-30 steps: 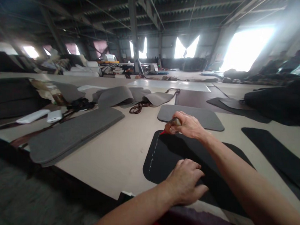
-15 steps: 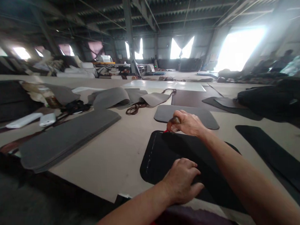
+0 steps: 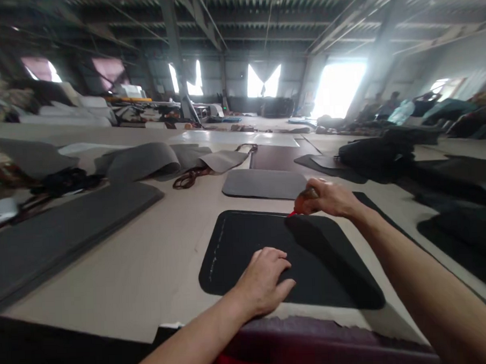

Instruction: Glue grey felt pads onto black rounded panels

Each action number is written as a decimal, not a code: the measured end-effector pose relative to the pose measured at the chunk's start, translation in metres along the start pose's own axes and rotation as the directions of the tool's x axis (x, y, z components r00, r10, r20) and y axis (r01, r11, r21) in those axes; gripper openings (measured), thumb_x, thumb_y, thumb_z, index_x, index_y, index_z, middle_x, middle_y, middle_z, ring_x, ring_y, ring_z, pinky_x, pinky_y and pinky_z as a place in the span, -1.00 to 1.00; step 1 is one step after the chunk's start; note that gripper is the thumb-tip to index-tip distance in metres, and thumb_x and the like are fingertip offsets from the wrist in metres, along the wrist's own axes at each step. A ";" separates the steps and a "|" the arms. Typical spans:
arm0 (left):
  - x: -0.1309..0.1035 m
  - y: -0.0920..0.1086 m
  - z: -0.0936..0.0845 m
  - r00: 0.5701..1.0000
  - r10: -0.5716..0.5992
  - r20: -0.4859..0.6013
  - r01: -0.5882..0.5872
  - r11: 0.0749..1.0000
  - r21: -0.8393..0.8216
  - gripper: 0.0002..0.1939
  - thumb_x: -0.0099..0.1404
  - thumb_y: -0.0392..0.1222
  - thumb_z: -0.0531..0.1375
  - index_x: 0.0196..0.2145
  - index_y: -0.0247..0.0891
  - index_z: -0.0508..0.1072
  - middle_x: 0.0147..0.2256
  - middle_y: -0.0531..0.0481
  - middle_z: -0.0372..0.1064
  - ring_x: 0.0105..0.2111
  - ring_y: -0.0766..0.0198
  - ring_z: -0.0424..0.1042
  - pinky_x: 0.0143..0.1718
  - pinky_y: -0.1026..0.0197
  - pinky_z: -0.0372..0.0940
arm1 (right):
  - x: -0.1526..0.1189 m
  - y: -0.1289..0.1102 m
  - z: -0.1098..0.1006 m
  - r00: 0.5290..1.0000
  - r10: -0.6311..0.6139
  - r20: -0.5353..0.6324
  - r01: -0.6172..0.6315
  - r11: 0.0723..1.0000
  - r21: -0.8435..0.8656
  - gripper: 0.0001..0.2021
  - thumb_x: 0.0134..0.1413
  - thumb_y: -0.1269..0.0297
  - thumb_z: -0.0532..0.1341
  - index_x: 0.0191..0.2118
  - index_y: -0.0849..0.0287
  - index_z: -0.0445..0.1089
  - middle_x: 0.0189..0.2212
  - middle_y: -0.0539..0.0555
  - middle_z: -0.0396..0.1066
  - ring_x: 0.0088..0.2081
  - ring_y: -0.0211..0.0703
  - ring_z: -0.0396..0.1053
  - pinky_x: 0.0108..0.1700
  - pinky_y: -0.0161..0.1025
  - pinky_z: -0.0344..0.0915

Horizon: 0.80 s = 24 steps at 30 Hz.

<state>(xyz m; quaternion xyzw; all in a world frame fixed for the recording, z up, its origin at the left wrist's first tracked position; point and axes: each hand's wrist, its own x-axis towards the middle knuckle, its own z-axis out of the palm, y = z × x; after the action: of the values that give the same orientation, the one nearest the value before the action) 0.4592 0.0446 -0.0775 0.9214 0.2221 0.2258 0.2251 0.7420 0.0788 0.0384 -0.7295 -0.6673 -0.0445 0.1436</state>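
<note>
A long grey mat [image 3: 63,222] lies along the table's [image 3: 150,261] left edge, with curled grey pieces [image 3: 153,160] behind it. Near the front edge lies the black mat [image 3: 245,241], chalk marks down its left side. The left hand [image 3: 263,280] presses flat on the mat's near part, fingers loosely spread, holding nothing. A smaller grey mat [image 3: 263,182] lies just beyond the black one. At the black mat's far edge the right hand [image 3: 330,198] closes around what looks like a red-tipped marking tool [image 3: 302,201], tip touching the mat.
</note>
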 end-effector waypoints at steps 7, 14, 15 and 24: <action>0.003 0.003 -0.003 0.999 -0.028 0.020 0.028 1.000 0.006 -0.73 0.31 -0.17 0.28 -0.03 -0.19 0.48 0.09 -0.03 0.36 0.16 0.17 0.26 0.24 -0.03 0.14 | -0.042 0.059 -0.015 0.976 0.217 0.002 -0.217 0.974 -0.071 -0.63 -0.08 0.01 0.29 -0.14 0.04 0.36 -0.26 0.02 0.41 -0.33 -0.10 0.32 -0.39 -0.22 0.03; 0.006 0.004 -0.001 0.998 -0.047 0.032 0.046 0.999 0.028 -0.74 0.33 -0.18 0.26 -0.02 -0.14 0.47 0.10 -0.01 0.35 0.16 0.16 0.25 0.23 -0.05 0.16 | -0.066 0.092 -0.017 0.956 0.290 -0.039 -0.291 0.955 -0.052 -0.61 -0.05 0.00 0.27 -0.10 0.04 0.36 -0.14 0.06 0.43 -0.25 -0.02 0.37 -0.36 -0.22 0.06; 0.006 0.004 -0.001 0.998 -0.049 0.032 0.048 0.998 0.031 -0.74 0.33 -0.18 0.26 -0.02 -0.13 0.47 0.10 0.00 0.35 0.16 0.16 0.26 0.23 -0.05 0.17 | -0.068 0.094 -0.017 0.956 0.291 -0.047 -0.293 0.955 -0.054 -0.62 -0.04 0.01 0.27 -0.10 0.04 0.36 -0.14 0.07 0.43 -0.25 -0.02 0.37 -0.36 -0.22 0.07; 0.007 0.005 -0.002 0.998 -0.043 0.036 0.041 0.997 0.067 -0.75 0.33 -0.18 0.25 -0.03 -0.16 0.47 0.10 -0.06 0.35 0.15 0.09 0.28 0.21 -0.11 0.20 | -0.118 0.086 -0.037 0.944 0.329 0.013 -0.329 0.944 0.031 -0.62 -0.07 0.02 0.31 -0.12 0.02 0.36 -0.24 0.00 0.45 -0.24 -0.02 0.40 -0.30 -0.20 0.17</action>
<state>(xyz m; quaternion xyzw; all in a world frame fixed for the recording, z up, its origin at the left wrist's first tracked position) 0.4653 0.0447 -0.0714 0.9276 0.2443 0.1962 0.2034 0.8191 -0.0506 0.0310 -0.8282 -0.5375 -0.0062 0.1586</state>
